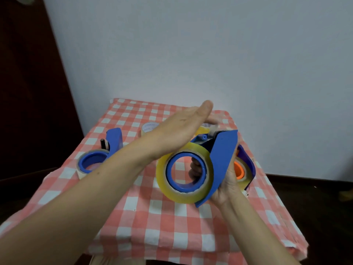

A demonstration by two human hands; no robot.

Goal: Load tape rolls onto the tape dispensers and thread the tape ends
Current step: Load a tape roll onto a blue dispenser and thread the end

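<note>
The right hand [227, 180] is gripping a blue plastic handheld tape dispenser [222, 161] above the middle of the tabletop [172, 222], which is covered in a red-and-white checked cloth; its fingers [194, 169] are curling closed around the dispenser body and showing through the blue core of the clear yellowish tape roll [184, 174] already sitting on the hub. The left hand [177, 131] is lying flat and open across the top of that roll, fingers straight and together, holding nothing that can be seen, with the fingertips reaching over toward the dispenser's front end. Whether it is pressing the roll home or smoothing a loose tape end is not clear, since the tape end itself is hidden under the palm. The step in hand appears to be seating the roll and starting the threading. Next, the left hand would probably need to find the free end, peel it up and draw it forward past the roller to the cutter while the right hand is steadying the frame. Near the left edge a second blue dispenser [114, 140] is resting with a roll on a blue core [91, 163]; beside the right edge a third dispenser with an orange core [239, 169] is lying behind the held one, and a spare roll [149, 128] is sitting toward the far edge.
</note>
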